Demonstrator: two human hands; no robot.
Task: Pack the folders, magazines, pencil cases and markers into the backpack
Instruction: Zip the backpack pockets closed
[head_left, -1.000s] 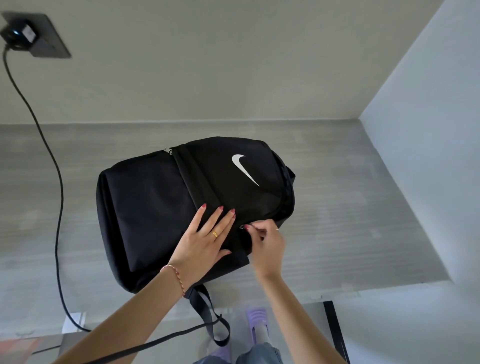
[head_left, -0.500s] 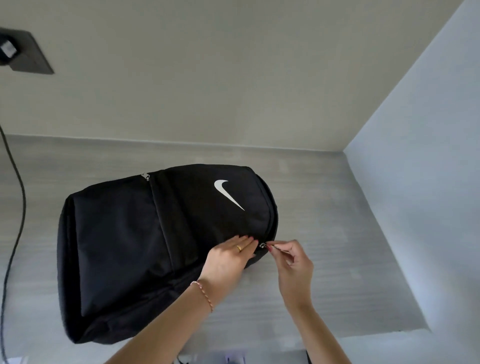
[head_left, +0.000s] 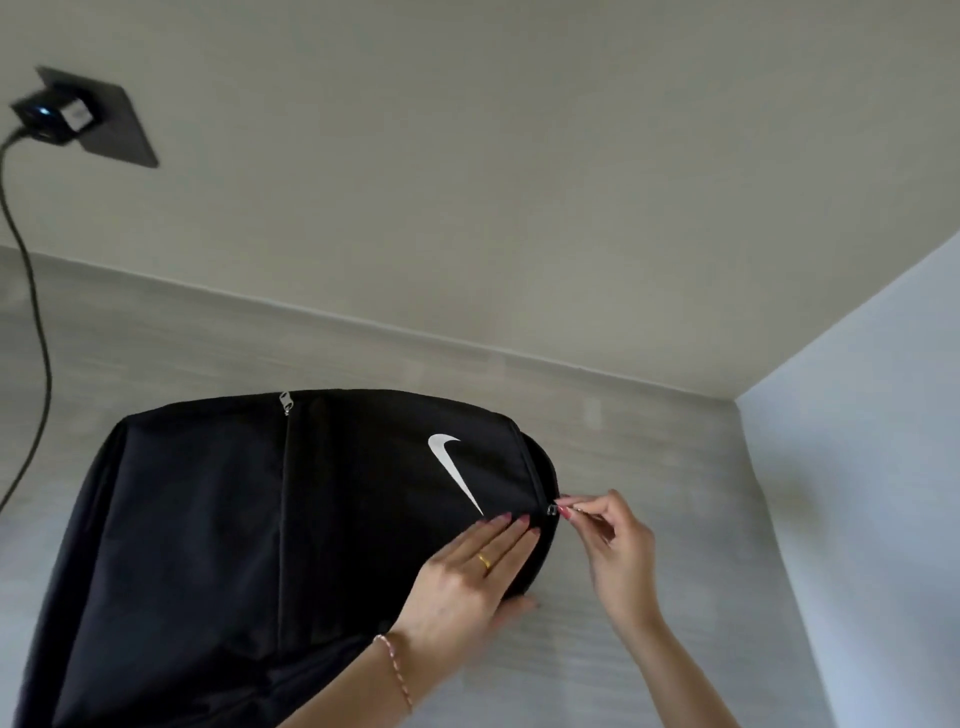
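Head view: a black backpack (head_left: 218, 545) lies flat on a grey wood-grain table (head_left: 649, 519), front panel up, filling the 7 to 9 o'clock part of the frame, its rounded top end pointing toward 3 o'clock. A white swoosh (head_left: 453, 470) sits on the panel near that top end. A second zipper pull (head_left: 284, 402) rests at the bag's far edge, toward 11 o'clock of the bag.

The left hand (head_left: 467, 577) presses flat on the bag just at 6 o'clock of the swoosh, fingers extended and together, gripping nothing (a gold ring (head_left: 484, 561) shows on one finger, a thin bracelet (head_left: 397, 670) on the wrist). Its thumb reaches off the bag's edge onto the table.

The right hand (head_left: 615, 551) is at 3 o'clock of the left one, beside the bag's top end. Its thumb and forefinger are pinched on the small metal zipper pull (head_left: 552, 510) at the bag's edge; the other fingers curl loosely.

At 10 o'clock of the frame a black wall socket (head_left: 111, 132) holds a plug (head_left: 49, 117), blurred, with a dark cable (head_left: 31, 291) hanging down toward the table.
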